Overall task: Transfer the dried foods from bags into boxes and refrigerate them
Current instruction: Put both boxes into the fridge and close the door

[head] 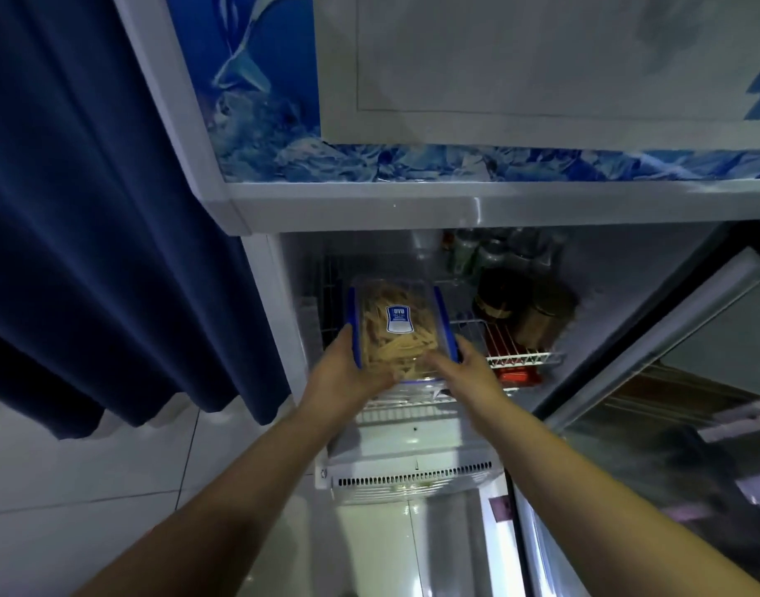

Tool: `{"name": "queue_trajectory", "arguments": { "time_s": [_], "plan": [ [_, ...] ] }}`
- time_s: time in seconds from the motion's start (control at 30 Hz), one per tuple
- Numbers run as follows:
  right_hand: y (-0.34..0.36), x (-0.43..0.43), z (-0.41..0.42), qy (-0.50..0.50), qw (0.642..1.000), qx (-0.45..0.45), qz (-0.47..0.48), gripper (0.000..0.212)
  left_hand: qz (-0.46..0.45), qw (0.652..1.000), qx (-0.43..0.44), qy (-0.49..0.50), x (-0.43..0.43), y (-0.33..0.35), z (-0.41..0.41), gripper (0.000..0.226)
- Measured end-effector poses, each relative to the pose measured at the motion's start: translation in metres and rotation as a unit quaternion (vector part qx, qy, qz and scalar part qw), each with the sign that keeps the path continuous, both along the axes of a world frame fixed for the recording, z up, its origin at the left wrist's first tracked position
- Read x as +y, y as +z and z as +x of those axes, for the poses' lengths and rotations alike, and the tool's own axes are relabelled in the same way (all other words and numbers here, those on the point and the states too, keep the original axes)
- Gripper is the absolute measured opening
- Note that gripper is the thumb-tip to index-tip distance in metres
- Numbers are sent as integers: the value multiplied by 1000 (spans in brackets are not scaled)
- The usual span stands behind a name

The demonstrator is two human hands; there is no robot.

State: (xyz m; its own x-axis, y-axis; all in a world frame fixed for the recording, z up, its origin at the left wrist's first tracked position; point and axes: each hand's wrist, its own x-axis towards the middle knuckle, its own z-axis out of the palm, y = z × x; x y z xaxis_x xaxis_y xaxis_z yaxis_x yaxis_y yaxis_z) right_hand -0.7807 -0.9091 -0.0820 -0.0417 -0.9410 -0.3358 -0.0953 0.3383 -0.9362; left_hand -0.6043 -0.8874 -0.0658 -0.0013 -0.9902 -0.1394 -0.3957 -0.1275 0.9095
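Observation:
A clear plastic box with blue clips and a blue label, filled with pale dried food strips, is at the front of a white wire shelf inside the open fridge. My left hand grips its near left corner. My right hand holds its near right corner, fingers curled against the side. The box's lid is on.
Dark jars stand on the right of the wire shelf, and several bottles at the back. A red item lies below the shelf. The glass fridge door stands open at the right. A dark blue curtain hangs at the left.

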Motion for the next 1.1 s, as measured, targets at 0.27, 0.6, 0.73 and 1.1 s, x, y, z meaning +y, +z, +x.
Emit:
{"name": "queue_trajectory", "arguments": {
  "time_s": [0.27,0.6,0.73,1.1],
  "plan": [
    [-14,-56,2,21,1000,14,-10,66,-32,990,-138,2,-45,-28,-6,70],
    [-28,-91,3,87,991,55,-90,61,-64,971,-220,68,-77,-42,-22,43],
    [-40,-92,1,107,989,44,-96,69,-59,955,-284,58,-81,-52,-20,45],
    [-64,-106,-1,96,986,92,-104,67,-123,930,-339,64,-89,-72,-14,49]
  ]
}}
